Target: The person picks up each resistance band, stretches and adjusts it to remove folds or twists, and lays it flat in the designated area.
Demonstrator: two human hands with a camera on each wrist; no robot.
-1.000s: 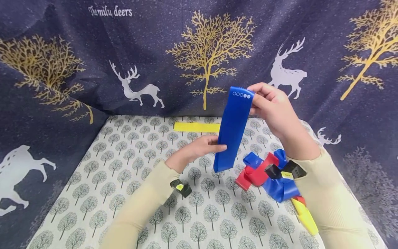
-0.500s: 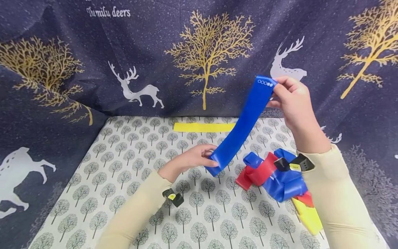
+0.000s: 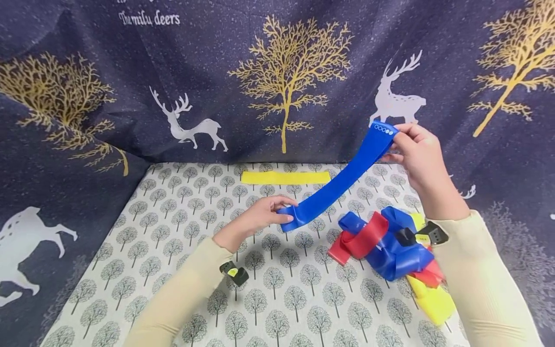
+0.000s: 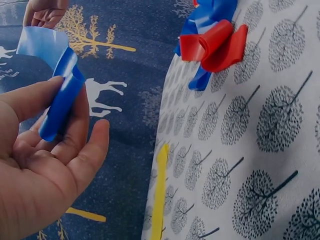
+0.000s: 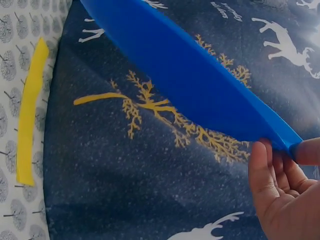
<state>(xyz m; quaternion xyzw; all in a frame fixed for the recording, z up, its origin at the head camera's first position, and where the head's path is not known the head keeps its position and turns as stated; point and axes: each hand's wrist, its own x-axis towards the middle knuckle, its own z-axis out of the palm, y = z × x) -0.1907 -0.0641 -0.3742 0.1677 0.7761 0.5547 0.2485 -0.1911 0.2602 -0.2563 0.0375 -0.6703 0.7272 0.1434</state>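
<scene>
A flat blue resistance loop band (image 3: 336,188) with a row of small white circles at its upper end hangs slantwise between both hands, above the table. My left hand (image 3: 262,217) pinches its lower end between thumb and fingers; the left wrist view shows the blue band (image 4: 62,107) folded over there. My right hand (image 3: 420,154) pinches the upper end, higher and to the right. In the right wrist view the thumb and fingers of the right hand (image 5: 287,185) grip the band's corner.
A yellow band (image 3: 285,178) lies flat near the table's back edge. Below my right forearm is a loose pile with a red band (image 3: 368,236), blue bands (image 3: 386,262) and a yellow band (image 3: 433,301). A dark deer-print cloth (image 3: 195,86) hangs behind the table.
My right hand has moved right, drawing the blue band from nearly upright to a long slant. The left hand has shifted left and a little down. The yellow band at the back is now uncovered.
</scene>
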